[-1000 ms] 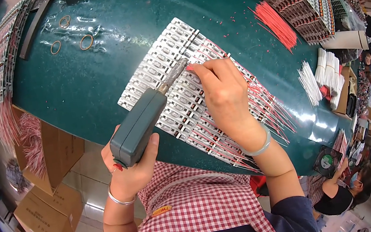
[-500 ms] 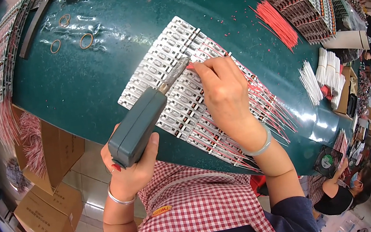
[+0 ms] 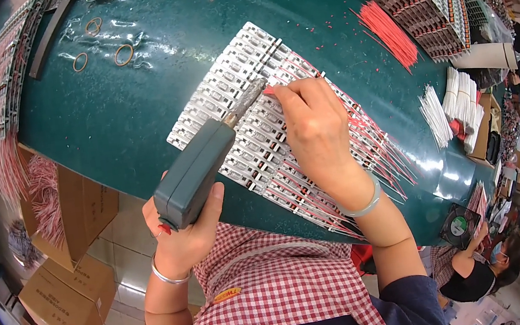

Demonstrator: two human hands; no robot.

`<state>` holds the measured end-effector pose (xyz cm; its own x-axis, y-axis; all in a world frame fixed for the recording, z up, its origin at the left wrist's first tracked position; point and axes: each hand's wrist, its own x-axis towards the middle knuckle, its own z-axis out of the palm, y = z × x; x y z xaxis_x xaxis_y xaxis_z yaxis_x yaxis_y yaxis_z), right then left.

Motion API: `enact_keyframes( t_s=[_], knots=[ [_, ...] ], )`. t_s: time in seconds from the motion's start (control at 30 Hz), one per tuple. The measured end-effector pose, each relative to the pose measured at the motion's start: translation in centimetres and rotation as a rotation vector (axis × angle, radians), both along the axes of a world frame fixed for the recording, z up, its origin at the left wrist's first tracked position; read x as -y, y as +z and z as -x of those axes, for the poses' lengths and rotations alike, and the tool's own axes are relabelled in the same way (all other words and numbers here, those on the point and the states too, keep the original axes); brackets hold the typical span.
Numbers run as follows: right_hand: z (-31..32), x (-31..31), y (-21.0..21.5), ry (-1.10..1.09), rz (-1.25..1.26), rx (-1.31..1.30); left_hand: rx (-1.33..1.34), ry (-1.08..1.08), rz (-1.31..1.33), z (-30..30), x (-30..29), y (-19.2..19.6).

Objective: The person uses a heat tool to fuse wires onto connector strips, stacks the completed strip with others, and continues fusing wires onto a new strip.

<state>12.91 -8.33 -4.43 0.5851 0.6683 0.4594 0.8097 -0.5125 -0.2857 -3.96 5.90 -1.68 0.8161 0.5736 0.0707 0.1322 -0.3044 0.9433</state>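
Left hand (image 3: 185,243): wrapped round a dark green gun-shaped tool (image 3: 194,175); best held steady.
Metal tip (image 3: 248,102): angled over the white panel (image 3: 261,139), which lies flat on the table (image 3: 90,133); light pressure advised.
Right hand (image 3: 318,124): thumb and finger pinched by the tip, contents too small to tell; skin best clear of metal.
Surface: green, glossy, red wires (image 3: 388,35) rightward.
Room: cartons (image 3: 62,316) left, co-worker (image 3: 467,276) right.

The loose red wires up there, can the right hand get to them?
Probably yes: nothing tall stands on the table between the right hand and the loose red wires. But its fingers are near the tip of the tool, so they'd likely have to leave that first.
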Motion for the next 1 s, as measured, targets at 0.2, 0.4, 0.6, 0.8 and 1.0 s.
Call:
enact_keyframes(
  t_s=[0.2, 0.4, 0.6, 0.8, 1.0],
  knots=[
    [0.0, 0.1, 0.1, 0.0, 0.027, -0.006, 0.024, -0.028, -0.033, -0.6, 0.1, 0.3],
    [0.1, 0.1, 0.1, -0.001, 0.032, -0.011, -0.022, -0.024, -0.054, 0.1, 0.0, 0.2],
    [0.1, 0.1, 0.1, -0.001, 0.024, -0.007, 0.018, 0.053, -0.02, 1.4, 0.1, -0.3],
    [0.1, 0.1, -0.1, -0.007, 0.021, -0.017, 0.024, -0.047, -0.024, 2.0, -0.2, -1.1],
    [0.1, 0.2, 0.0, 0.001, -0.041, 0.039, -0.065, 0.066, 0.069, 1.7, 0.3, -0.5]
  ],
)
